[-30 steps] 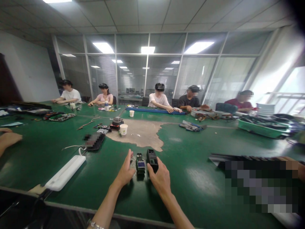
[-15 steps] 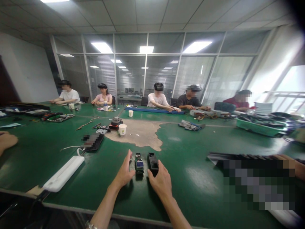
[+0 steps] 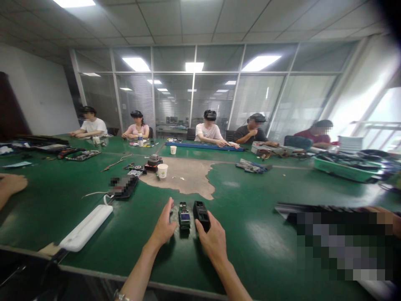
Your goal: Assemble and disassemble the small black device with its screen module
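A small green circuit board with a blue screen [image 3: 185,216] stands on the green table between my hands. My left hand [image 3: 165,225] is just to its left, empty, with fingers stretched out and thumb apart. Right of the board is a black plastic housing [image 3: 201,212] with several rectangular openings. My right hand [image 3: 215,237] grips this housing, thumb on its near left side and fingers along its right side. The undersides of the housing and some right fingertips are hidden.
A white power strip [image 3: 86,228] lies at left, near a dark pixelated device [image 3: 125,186]. A paper cup [image 3: 162,171] stands on a brown patch [image 3: 194,179]. Another person's hand [image 3: 12,186] rests at far left; a long black part [image 3: 326,211] lies at right. Co-workers sit opposite.
The black housing has turned slightly in my right hand, its top leaning left. My left hand stays almost still beside the board. The whole view has shifted slightly.
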### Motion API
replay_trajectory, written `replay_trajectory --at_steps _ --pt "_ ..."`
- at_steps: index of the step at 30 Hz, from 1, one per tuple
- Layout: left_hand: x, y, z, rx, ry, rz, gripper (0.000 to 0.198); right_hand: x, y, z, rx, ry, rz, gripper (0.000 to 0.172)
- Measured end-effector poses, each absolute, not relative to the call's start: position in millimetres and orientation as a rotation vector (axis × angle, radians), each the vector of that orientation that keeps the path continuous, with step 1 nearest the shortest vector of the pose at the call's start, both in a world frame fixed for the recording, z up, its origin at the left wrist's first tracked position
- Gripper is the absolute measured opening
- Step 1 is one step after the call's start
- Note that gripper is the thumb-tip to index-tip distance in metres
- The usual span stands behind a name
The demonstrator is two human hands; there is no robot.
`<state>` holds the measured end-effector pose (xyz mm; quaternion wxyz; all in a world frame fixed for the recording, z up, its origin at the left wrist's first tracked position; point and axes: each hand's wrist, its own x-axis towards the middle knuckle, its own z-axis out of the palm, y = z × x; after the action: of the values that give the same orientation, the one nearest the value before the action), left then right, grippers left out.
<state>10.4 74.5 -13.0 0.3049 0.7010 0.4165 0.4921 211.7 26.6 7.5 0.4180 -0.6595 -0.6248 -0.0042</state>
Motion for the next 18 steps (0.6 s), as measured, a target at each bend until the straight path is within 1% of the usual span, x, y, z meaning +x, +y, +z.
replay_trajectory --at_steps 7,14,18 --pt "8 83 -23 1.834 1.041 1.325 0.091 182 24 41 -1.511 -1.598 -0.022 0.055" --pt "7 83 -24 1.854 1.065 1.322 0.089 159 25 41 -1.590 -1.669 -0.063 0.060" --pt "7 84 -23 1.855 1.077 1.326 0.087 153 24 44 -1.631 -1.694 -0.107 0.060"
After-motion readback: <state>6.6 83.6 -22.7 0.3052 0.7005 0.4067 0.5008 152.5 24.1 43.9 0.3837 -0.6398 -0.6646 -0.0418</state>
